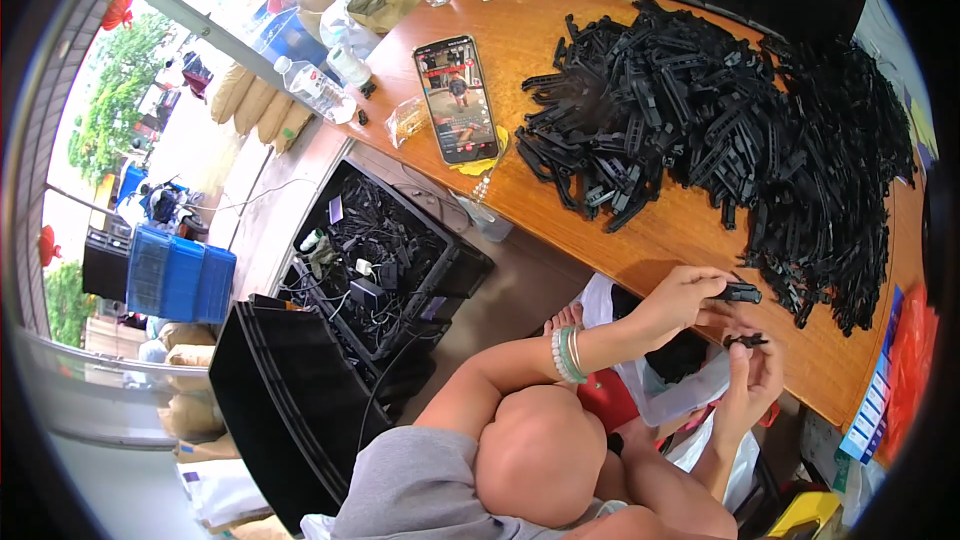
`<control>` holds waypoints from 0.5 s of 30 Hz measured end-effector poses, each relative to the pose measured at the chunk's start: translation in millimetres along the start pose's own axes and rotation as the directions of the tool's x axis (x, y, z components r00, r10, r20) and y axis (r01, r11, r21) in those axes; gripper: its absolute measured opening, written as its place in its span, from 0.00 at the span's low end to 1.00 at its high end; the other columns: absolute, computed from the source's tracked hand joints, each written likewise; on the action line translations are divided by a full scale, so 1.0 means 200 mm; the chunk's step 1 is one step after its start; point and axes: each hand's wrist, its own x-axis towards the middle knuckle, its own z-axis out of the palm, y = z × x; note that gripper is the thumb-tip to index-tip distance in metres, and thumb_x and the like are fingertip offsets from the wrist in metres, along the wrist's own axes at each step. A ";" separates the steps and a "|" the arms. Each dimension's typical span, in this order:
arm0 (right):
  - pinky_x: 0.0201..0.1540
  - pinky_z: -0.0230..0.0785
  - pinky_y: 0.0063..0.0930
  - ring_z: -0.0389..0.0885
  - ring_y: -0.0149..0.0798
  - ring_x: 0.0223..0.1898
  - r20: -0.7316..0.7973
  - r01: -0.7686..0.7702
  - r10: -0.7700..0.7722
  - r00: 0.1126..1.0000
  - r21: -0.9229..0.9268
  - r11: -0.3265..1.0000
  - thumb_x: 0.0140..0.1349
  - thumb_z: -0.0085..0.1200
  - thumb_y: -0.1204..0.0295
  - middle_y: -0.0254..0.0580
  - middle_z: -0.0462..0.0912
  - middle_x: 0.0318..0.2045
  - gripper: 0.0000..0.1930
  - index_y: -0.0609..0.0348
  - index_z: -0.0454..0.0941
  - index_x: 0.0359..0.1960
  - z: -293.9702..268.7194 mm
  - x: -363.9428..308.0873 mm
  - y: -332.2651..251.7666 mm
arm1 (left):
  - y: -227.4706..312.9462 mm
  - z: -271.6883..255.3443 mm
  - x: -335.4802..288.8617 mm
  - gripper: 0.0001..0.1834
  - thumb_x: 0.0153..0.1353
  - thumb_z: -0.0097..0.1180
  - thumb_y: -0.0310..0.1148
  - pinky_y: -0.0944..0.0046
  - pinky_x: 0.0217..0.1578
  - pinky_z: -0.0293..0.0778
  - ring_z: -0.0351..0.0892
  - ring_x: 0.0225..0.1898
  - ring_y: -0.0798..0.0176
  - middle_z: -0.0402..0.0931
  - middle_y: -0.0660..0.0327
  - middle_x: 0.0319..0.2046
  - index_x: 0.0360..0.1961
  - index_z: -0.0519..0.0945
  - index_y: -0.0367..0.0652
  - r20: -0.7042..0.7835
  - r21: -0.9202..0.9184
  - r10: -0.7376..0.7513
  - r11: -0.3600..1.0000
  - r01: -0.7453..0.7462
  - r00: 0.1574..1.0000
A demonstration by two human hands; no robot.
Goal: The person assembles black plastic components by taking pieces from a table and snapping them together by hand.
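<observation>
My left hand [684,302], with bracelets at its wrist, is closed on a black plastic part [740,292] just off the table's front edge. Slightly nearer to me, my right hand [752,386] pinches a small black plastic piece [745,340] between thumb and fingers. The two parts are close to each other but look apart. Beyond both hands, a large pile of long black plastic parts [690,120] covers much of the wooden table [545,230]. Thin black strips [825,230] lie heaped on its right side.
A phone [456,100] with a lit screen leans at the table's left, near plastic bottles [318,88]. Below stands a black crate [450,265] of cables and parts. An open white bag [690,395] sits under my hands. A red plastic bag [912,365] hangs at the right.
</observation>
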 end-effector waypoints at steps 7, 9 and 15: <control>0.30 0.69 0.17 0.73 0.25 0.26 -0.001 -0.131 0.131 0.991 -0.003 0.991 0.60 0.53 0.83 0.36 0.76 0.31 0.10 0.63 0.70 0.42 0.07 0.02 -0.05 | 0.06 0.02 -0.12 0.15 0.65 0.50 0.31 0.73 0.31 0.75 0.77 0.29 0.71 0.79 0.60 0.31 0.47 0.77 0.30 0.024 0.354 0.001 0.935 -0.009 1.000; 0.31 0.70 0.18 0.75 0.26 0.27 0.002 -0.134 0.134 0.991 0.000 0.991 0.60 0.52 0.83 0.37 0.77 0.31 0.10 0.64 0.70 0.43 0.08 0.02 -0.05 | 0.06 0.01 -0.12 0.15 0.65 0.51 0.30 0.73 0.28 0.74 0.76 0.26 0.72 0.78 0.61 0.30 0.47 0.78 0.29 0.037 0.398 0.027 0.916 -0.040 0.999; 0.36 0.74 0.23 0.81 0.33 0.32 0.080 -0.051 0.057 0.995 -0.075 0.996 0.59 0.48 0.87 0.45 0.81 0.34 0.11 0.68 0.75 0.43 0.06 0.01 -0.03 | 0.11 -0.02 -0.13 0.13 0.65 0.51 0.29 0.75 0.19 0.68 0.72 0.18 0.76 0.75 0.64 0.23 0.45 0.79 0.31 0.045 0.546 0.112 0.829 -0.119 0.993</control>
